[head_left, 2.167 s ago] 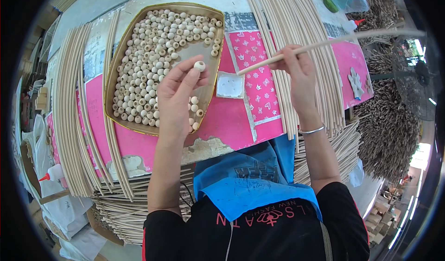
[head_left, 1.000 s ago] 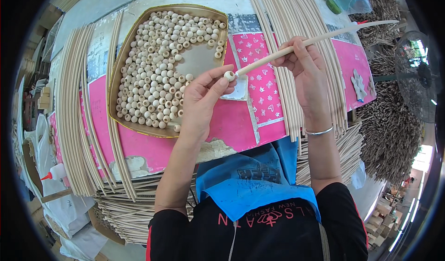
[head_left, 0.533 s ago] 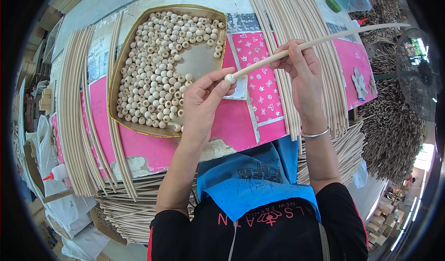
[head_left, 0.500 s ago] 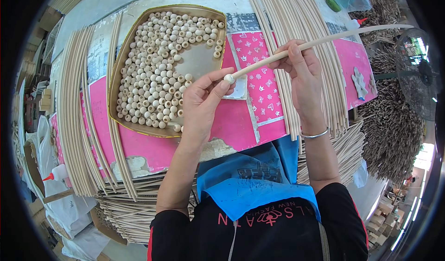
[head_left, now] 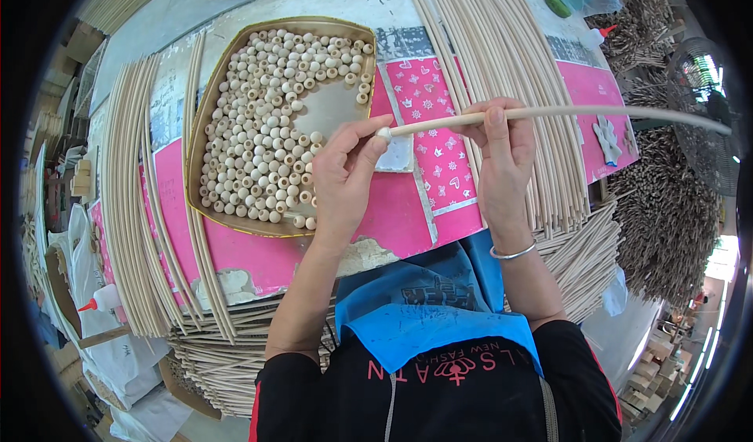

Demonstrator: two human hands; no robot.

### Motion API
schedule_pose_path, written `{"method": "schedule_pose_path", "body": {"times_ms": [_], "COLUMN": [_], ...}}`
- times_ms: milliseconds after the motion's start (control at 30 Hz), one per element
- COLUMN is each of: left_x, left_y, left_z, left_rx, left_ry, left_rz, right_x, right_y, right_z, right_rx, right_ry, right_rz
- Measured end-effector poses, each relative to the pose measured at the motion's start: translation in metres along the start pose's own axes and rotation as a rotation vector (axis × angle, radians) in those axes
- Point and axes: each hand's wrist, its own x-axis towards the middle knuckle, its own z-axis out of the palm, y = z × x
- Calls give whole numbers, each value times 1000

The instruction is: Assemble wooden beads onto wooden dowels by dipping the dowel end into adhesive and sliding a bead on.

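Note:
My left hand [head_left: 345, 171] pinches a small round wooden bead [head_left: 383, 134] between thumb and fingers, pressed onto the near tip of a long pale wooden rod [head_left: 596, 112]. My right hand [head_left: 498, 156] grips that rod a little further along; the rod runs off to the right. Just left of my left hand lies a shallow tan tray [head_left: 205, 116] filled with several loose wooden beads [head_left: 259, 144].
The work surface is covered with pink patterned sheets [head_left: 427, 120]. Bundles of long pale rods lie at the left [head_left: 137, 207], across the back right [head_left: 502, 42] and stacked under the front edge. A glue bottle [head_left: 102, 299] sits at lower left.
My left hand lifted a bead from the tray and brought it to the rod's tip. The rod has swung from slanting upward to nearly level.

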Motion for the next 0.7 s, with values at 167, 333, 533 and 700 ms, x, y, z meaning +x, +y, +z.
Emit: {"method": "schedule_pose_path", "body": {"times_ms": [167,333,533,700], "left_x": [7,15,25,40], "left_y": [12,2,5,3], "left_z": [31,41,26,30], "left_rx": [-569,-686,-633,-419], "left_ry": [37,78,86,26], "left_rz": [-161,-159,-170,-226], "right_x": [-11,-39,-69,-134], "right_y": [-3,-40,-91,-57], "right_z": [-1,-53,-170,-251], "right_rx": [71,-363,-1453,-1032], "right_ry": [85,-269,-78,56], "right_rz": [40,378,-299,51]}}
